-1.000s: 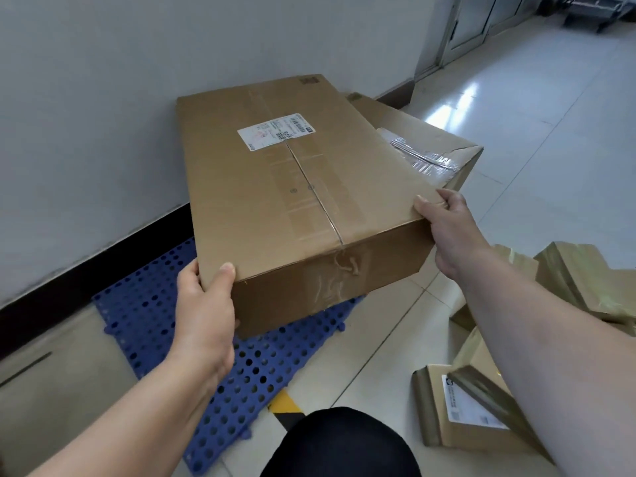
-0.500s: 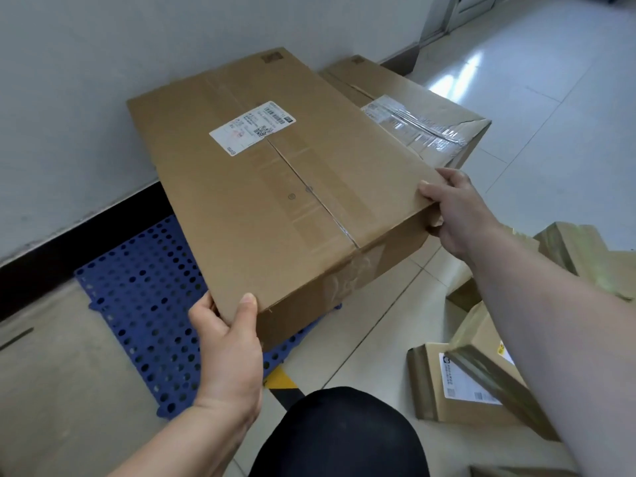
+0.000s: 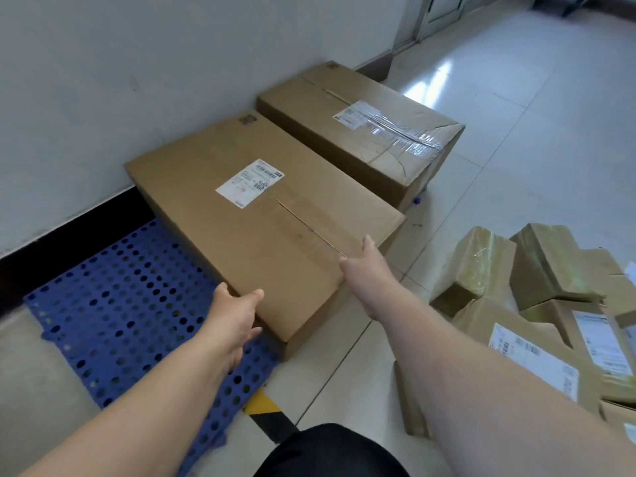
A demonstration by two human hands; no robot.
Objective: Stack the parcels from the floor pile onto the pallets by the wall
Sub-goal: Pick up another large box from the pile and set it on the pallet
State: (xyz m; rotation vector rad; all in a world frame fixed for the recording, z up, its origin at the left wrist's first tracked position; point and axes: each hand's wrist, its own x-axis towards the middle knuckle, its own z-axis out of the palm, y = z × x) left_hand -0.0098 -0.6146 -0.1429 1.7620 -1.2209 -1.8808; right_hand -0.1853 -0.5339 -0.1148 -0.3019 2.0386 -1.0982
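Note:
A large flat cardboard parcel [image 3: 261, 215] with a white label lies on the blue perforated pallet [image 3: 113, 297], its far end against the wall. My left hand [image 3: 234, 315] grips its near left corner, thumb on top and fingers down the side. At the near right edge my right hand [image 3: 364, 266] holds on, thumb on the top face and fingers hidden over the edge. A second taped parcel [image 3: 361, 132] stands just beyond, also along the wall. The floor pile of parcels [image 3: 537, 304] lies to my right.
The white wall with a black skirting [image 3: 69, 235] runs along the left. The left part of the pallet is bare. Yellow-and-black floor tape [image 3: 265, 411] marks the tiles near my dark-clothed knee [image 3: 330, 452]. Glossy tiled floor [image 3: 533, 115] stretches away at the right.
The large parcel has gone down from mid-air onto the blue pallet beside the taped parcel. Both hands followed it down and stayed on its near edge.

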